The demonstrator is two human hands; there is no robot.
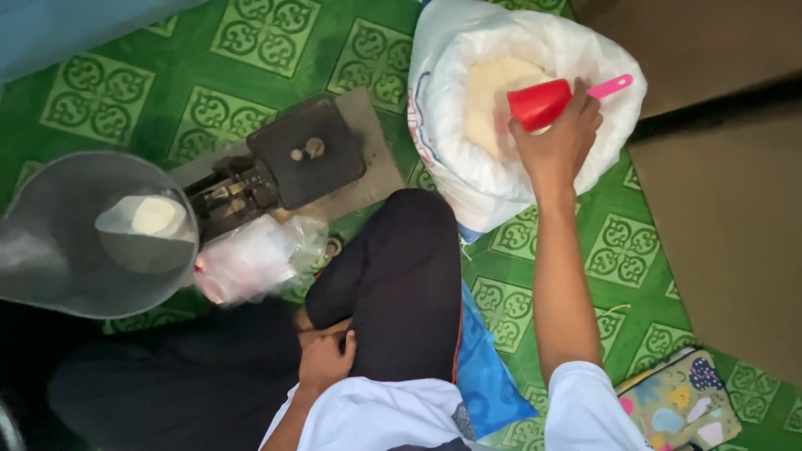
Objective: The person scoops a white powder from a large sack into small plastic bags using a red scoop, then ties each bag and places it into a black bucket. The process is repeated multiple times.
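Observation:
My right hand (558, 140) grips a red scoop (540, 103) with a pink handle, held over the open mouth of a large white sack (451, 150) filled with pale grain or flour (489, 92). My left hand (326, 359) rests on my lap against my dark trouser leg, fingers curled, holding nothing that I can see. To the left stands a balance scale (284, 163) with a grey metal pan (58, 250); a small clear bag of white powder (150, 215) lies in the pan.
A heap of clear plastic bags (255, 259) lies beside the scale. The floor is a green patterned mat (267, 33). A colourful pouch (681, 401) sits at the lower right, blue cloth (489, 367) by my knee, brown floor (727, 209) at right.

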